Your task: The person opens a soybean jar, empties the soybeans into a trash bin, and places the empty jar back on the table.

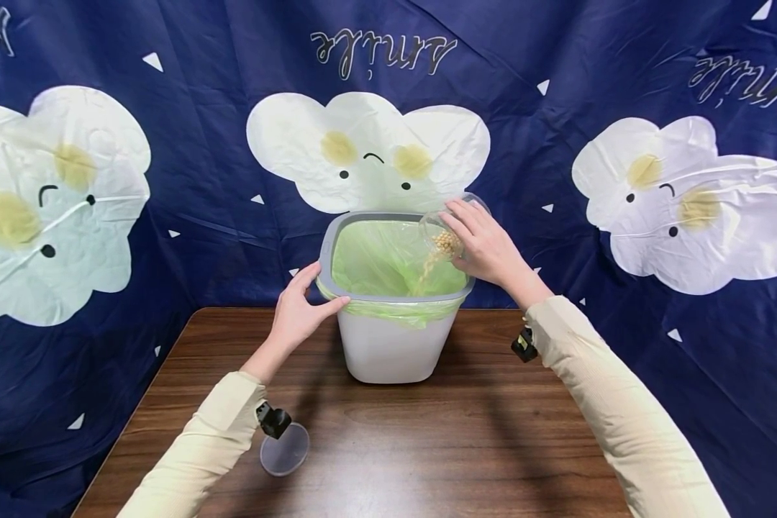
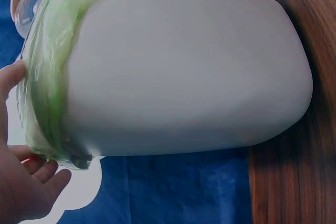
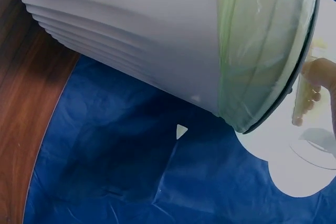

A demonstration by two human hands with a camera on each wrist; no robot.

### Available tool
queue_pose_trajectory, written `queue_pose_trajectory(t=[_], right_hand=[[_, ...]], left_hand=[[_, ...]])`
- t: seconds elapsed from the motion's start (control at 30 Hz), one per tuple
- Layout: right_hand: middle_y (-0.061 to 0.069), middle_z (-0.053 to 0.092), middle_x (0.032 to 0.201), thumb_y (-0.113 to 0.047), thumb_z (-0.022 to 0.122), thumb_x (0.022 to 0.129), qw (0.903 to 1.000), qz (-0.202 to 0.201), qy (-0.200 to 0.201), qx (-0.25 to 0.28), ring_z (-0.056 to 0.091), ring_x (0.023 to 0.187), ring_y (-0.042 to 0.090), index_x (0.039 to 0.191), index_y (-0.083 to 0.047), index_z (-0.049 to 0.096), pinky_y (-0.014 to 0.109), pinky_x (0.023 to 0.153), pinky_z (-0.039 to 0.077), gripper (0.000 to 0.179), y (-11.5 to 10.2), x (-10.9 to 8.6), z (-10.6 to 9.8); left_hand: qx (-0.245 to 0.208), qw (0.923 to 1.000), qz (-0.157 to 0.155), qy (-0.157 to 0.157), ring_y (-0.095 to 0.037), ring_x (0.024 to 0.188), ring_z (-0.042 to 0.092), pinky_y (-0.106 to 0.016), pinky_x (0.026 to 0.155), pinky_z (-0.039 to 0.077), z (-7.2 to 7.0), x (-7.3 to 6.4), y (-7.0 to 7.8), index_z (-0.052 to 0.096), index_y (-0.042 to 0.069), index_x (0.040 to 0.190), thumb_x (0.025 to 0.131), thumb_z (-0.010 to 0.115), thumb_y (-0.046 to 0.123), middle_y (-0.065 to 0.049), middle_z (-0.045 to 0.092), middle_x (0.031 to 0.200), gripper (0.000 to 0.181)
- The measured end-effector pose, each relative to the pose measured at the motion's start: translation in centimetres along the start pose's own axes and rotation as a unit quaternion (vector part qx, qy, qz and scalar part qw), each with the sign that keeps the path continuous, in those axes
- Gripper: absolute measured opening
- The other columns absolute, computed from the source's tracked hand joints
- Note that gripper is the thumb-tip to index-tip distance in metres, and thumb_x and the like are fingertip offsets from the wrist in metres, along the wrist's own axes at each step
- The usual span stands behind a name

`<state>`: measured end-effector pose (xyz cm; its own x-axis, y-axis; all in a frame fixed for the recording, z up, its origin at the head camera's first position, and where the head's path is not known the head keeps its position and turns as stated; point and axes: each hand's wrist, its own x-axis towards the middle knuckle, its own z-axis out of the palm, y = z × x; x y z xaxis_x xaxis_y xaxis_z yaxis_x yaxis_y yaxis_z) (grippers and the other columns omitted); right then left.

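A white trash can point(image 1: 395, 349) with a grey rim stands upright on the table, lined with a green plastic bag point(image 1: 375, 252). My left hand point(image 1: 296, 309) holds the can's near left corner, thumb on the front of the rim and fingers round the left side. Above the can's right side, my right hand point(image 1: 485, 243) grips a clear plastic jar point(image 1: 431, 224) tilted mouth-down toward the bag. Pale yellow beans point(image 1: 445, 243), like soybeans, spill from it into the bag in a stream. Where they land is hidden by the front rim.
A round clear lid point(image 1: 285, 450) lies on the brown wooden table point(image 1: 388, 460), beside my left forearm. Dark blue cloth point(image 1: 220, 237) printed with white clouds hangs behind the can and on both sides.
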<state>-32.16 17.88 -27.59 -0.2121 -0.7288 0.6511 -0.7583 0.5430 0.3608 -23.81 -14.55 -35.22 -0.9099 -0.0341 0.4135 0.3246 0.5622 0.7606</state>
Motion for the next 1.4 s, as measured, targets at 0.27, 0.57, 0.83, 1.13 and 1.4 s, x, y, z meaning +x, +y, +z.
queue_pose_trajectory(t=[0.27,0.57,0.83,1.13,1.4], right_hand=[[0.020,0.045,0.132,0.003,0.062,0.065,0.9989,-0.040,-0.005,-0.026,0.038,0.125,0.033,0.127,0.000,0.048,0.047,0.105,0.026,0.063,-0.6,0.2,0.2],[0.019,0.045,0.132,0.002,0.059,0.068,0.9986,-0.039,-0.008,-0.035,0.038,0.125,0.032,0.125,-0.002,0.049,0.046,0.105,0.027,0.059,-1.5,0.5,0.6],[0.025,0.044,0.128,-0.009,0.082,0.053,0.9991,0.018,0.016,0.036,0.040,0.121,0.036,0.126,0.006,0.044,0.047,0.104,0.028,0.083,-0.7,-0.4,0.6],[0.024,0.044,0.128,-0.011,0.083,0.054,0.9988,0.028,0.018,0.036,0.039,0.120,0.036,0.127,0.006,0.043,0.049,0.103,0.029,0.085,0.4,0.7,-0.1],[0.024,0.044,0.128,-0.013,0.082,0.053,0.9988,0.026,-0.020,0.035,0.040,0.119,0.034,0.125,0.005,0.043,0.049,0.102,0.031,0.084,-0.2,1.1,0.9]], left_hand=[[-0.001,1.0000,0.000,0.000,-0.025,0.126,0.038,-0.041,0.097,0.039,0.1,-0.1,-0.1,0.043,0.003,0.134,0.069,0.077,0.036,-0.012,0.040,0.139,0.080],[-0.002,1.0000,-0.001,-0.001,-0.025,0.127,0.037,-0.041,0.098,0.039,0.0,-0.1,0.0,0.043,0.003,0.134,0.069,0.077,0.035,-0.012,0.039,0.139,0.080],[-0.005,1.0000,-0.002,0.001,-0.025,0.127,0.036,-0.041,0.098,0.039,0.1,-0.2,-0.2,0.042,0.002,0.135,0.070,0.077,0.034,-0.013,0.039,0.140,0.080],[-0.007,1.0000,0.000,0.002,-0.026,0.127,0.036,-0.042,0.098,0.038,-0.1,-0.1,-0.3,0.042,0.003,0.135,0.069,0.077,0.035,-0.012,0.039,0.140,0.081],[-0.008,0.9999,-0.007,0.003,-0.026,0.127,0.036,-0.043,0.097,0.039,-0.2,-0.4,-0.5,0.042,0.003,0.135,0.070,0.077,0.033,-0.013,0.038,0.140,0.081]])
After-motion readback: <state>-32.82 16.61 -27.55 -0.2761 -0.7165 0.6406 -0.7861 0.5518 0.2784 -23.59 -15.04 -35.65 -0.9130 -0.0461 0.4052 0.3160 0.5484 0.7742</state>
